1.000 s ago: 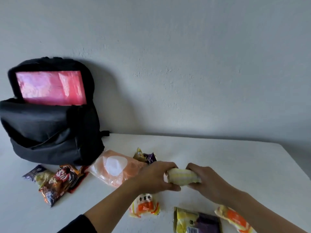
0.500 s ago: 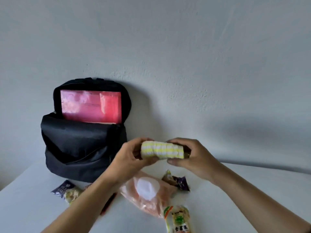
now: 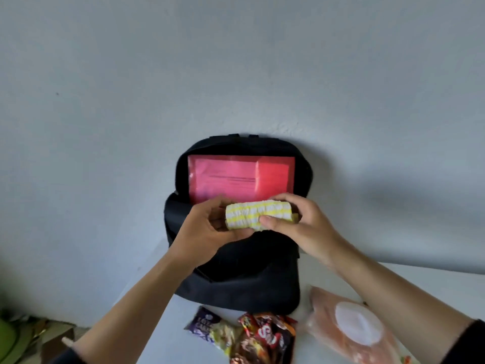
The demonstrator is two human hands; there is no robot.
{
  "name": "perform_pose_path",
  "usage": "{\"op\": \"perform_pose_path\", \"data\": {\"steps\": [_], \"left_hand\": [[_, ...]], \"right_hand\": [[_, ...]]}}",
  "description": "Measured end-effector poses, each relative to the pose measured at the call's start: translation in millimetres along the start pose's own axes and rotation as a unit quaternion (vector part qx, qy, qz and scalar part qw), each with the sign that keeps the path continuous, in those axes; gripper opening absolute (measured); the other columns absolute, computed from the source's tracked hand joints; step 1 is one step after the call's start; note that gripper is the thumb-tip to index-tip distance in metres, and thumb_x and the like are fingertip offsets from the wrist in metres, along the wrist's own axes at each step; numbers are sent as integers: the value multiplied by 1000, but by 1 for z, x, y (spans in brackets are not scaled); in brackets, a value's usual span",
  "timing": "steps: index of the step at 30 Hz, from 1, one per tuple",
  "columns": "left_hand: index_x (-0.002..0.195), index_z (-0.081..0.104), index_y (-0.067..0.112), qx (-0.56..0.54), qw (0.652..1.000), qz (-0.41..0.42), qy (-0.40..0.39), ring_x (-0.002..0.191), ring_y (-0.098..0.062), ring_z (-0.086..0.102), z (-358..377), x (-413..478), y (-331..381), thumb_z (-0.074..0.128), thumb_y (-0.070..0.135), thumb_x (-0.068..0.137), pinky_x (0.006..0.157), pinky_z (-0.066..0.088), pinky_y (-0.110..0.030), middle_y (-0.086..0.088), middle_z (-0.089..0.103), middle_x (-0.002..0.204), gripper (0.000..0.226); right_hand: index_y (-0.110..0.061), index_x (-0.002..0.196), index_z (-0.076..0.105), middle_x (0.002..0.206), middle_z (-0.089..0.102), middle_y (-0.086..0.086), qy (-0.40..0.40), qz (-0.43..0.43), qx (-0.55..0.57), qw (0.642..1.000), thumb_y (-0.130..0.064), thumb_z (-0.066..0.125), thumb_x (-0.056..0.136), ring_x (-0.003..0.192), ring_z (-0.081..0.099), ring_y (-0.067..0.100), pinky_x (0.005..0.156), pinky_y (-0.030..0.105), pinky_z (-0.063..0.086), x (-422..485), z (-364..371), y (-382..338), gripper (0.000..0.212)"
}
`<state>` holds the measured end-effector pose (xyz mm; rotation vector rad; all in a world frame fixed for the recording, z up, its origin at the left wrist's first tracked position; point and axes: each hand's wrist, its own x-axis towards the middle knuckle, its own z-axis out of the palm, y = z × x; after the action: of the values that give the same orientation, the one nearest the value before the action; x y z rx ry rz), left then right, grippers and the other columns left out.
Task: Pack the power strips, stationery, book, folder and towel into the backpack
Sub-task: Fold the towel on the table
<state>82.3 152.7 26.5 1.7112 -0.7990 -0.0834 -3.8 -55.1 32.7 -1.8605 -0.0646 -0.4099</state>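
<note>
Between the two hands sits a rolled towel (image 3: 254, 215), yellow-and-white striped, lying crosswise and held up off the desk (image 3: 420, 279).

Left hand (image 3: 207, 227): fingers curled round the roll's left end, thumb under it. Right hand (image 3: 296, 222): thumb pressed on the roll's front, fingers wrapped over the top and the right end. Both grips are clamped on the towel.

Just behind the grip is the open mouth of a black backpack (image 3: 249, 279), which stands upright against the wall (image 3: 236, 61). Its front panel sags below the grip.

Behind and above the grip a pink folder (image 3: 236, 177) stands upright inside the backpack. Its lower edge is hidden by the hands and towel. The towel is at the mouth; can't tell if any of it is past the rim.

Below the grip, toward the person, two packs lie on the desk just in front of the backpack's base. One is a purple-yellow snack pack (image 3: 210, 329). It touches a red-brown snack pack (image 3: 265, 337) on its right.

Below and right of the grip, beside the right forearm, is an orange wipes pack (image 3: 351, 329) with a white lid. It lies flat, near the backpack's lower right corner.

Far below and left of the grip, off the desk, are a green blur (image 3: 8, 334) and a cardboard box (image 3: 52, 337), both too blurred to detail.

Dark sleeves show at the bottom edge on both arms.
</note>
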Motion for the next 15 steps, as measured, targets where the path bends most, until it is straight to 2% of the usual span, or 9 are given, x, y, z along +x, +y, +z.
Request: {"op": "perform_pose_path", "data": {"steps": [2,4,6,8,9,11,13,15], "left_hand": [[118,70,18,59,998,22,-24,99,-12,75,-20,1,-6,90,24,76,90,60,-29,4,78,105,47],[129,64,28,162,985,53,-25,107,-4,69,-41,10,-11,85,50,76,93,56,-25,15,73,113,61],[140,55,33,295,953,63,-25,120,-2,57,-67,27,-18,67,78,77,104,48,-28,18,63,128,78],[140,53,37,423,903,26,-66,127,-8,49,-98,41,-27,42,91,77,111,36,-40,15,57,132,84],[138,54,41,463,880,-2,-104,126,-9,47,-115,46,-35,37,93,77,111,31,-43,16,57,130,81],[139,50,49,488,855,-23,-175,129,-6,41,-133,44,-46,47,88,81,108,25,-42,18,56,127,70],[141,48,50,484,857,34,-176,130,-5,38,-143,38,-63,63,71,86,100,24,-40,18,56,127,61],[131,57,44,478,857,133,-138,123,-8,44,-139,30,-77,73,55,87,91,27,-41,17,59,118,47]], "right_hand": [[-19,103,72,93,76,0,17,-23,-34,999,-27,81,86,89,73,13,82,27,56,8,18,-2,21],[-19,102,72,91,76,-2,58,-40,-72,995,-29,80,88,87,72,14,81,29,55,22,28,-9,19],[-20,103,71,90,74,-3,92,-43,-106,989,-32,78,88,86,70,12,80,29,54,41,31,-22,21],[-22,100,70,88,74,-3,90,-38,-132,986,-33,78,88,85,71,14,82,33,53,59,34,-36,18],[-23,97,69,87,75,-3,83,-31,-136,987,-33,78,88,85,71,16,82,36,54,71,39,-40,15],[-24,93,68,88,75,-2,72,-3,-123,990,-33,78,88,86,71,19,86,44,57,83,46,-40,15],[-24,96,66,95,74,1,70,23,-105,992,-39,78,83,92,72,23,91,52,57,101,64,-30,23],[-24,102,63,101,69,-2,62,41,-97,993,-39,79,81,99,68,20,93,47,56,113,83,-20,30]]}}
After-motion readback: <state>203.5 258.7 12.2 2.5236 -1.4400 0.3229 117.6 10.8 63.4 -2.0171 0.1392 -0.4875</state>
